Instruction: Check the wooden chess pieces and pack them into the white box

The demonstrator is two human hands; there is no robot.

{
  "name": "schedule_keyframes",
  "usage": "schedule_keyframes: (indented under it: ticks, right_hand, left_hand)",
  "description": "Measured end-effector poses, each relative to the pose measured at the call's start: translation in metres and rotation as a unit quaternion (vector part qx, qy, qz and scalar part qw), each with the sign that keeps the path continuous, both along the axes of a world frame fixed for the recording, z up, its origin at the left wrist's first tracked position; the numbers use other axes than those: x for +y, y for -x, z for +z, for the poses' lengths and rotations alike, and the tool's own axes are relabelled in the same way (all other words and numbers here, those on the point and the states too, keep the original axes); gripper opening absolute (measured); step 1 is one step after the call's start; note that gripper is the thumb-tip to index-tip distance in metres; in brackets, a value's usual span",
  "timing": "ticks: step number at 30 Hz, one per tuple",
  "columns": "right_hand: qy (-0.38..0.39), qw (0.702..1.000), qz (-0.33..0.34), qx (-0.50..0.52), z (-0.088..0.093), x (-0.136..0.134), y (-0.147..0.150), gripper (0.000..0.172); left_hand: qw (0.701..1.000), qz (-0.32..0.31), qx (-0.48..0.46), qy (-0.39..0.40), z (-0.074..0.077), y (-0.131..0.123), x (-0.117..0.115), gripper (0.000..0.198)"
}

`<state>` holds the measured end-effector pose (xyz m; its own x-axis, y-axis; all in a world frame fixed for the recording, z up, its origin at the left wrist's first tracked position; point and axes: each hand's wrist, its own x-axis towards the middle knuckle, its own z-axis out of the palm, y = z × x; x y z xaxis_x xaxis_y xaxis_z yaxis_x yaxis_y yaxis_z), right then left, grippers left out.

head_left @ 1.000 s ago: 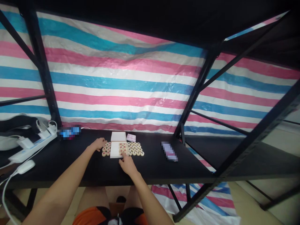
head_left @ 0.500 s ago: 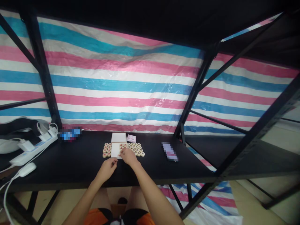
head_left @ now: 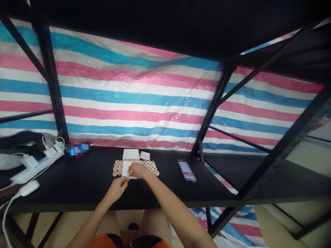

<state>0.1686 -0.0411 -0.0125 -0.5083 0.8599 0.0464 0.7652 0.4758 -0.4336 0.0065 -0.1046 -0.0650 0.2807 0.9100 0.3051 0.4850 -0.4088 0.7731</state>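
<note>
An open white box (head_left: 125,166) lies on the black table with its lid (head_left: 131,154) flipped back behind it. Over the box is my right hand (head_left: 139,169), fingers bent down in a pinch on a small round Chinese chess piece that they mostly hide. My left hand (head_left: 119,186) rests at the box's front left corner, its fingertips pressed together; what they hold, if anything, is too small to make out. Red-marked Chinese chess pieces (head_left: 117,168) stand in rows left of the box. Dark-marked Chinese chess pieces (head_left: 152,166) are grouped on its right, partly behind my right hand.
A pink-and-white card or packet (head_left: 144,155) lies behind the dark pieces. To the right is a blurred phone (head_left: 186,171). A white power strip (head_left: 38,165) with chargers and cables takes up the left, near another blurred device (head_left: 78,149). Black metal posts (head_left: 209,113) frame the table.
My right hand has shifted slightly left over the box and covers the red-marked pieces that showed inside it. The left hand stays by the front corner. The view has tilted a little.
</note>
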Motion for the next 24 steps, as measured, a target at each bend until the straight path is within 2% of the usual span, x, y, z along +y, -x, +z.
schedule_keyframes:
  ticks: [4, 7, 10, 13, 17, 24]
  right_hand:
    - [-0.044, 0.996, -0.017, 0.075, 0.004, -0.018, -0.002, 0.014]
    - [-0.077, 0.984, -0.047, 0.152, 0.000, -0.041, -0.003, 0.019]
    - [-0.075, 0.974, -0.049, 0.207, -0.014, -0.064, -0.002, 0.019]
    - [-0.058, 0.964, -0.052, 0.256, -0.033, -0.079, -0.001, 0.017]
    - [-0.059, 0.946, -0.079, 0.310, -0.050, -0.087, -0.001, 0.018]
    - [-0.060, 0.927, -0.102, 0.357, -0.057, -0.085, -0.002, 0.019]
  left_hand:
    - [1.000, -0.003, -0.001, 0.000, 0.000, 0.000, 0.002, 0.024]
    - [1.000, -0.001, -0.006, 0.007, 0.001, 0.000, 0.004, 0.028]
    - [1.000, -0.018, -0.007, 0.018, 0.003, 0.000, 0.004, 0.034]
    - [0.998, -0.052, -0.002, 0.027, 0.003, 0.002, 0.001, 0.029]
    - [0.996, -0.079, -0.009, 0.036, 0.005, 0.002, -0.002, 0.026]
    - [0.990, -0.109, -0.056, 0.068, 0.008, 0.003, 0.003, 0.031]
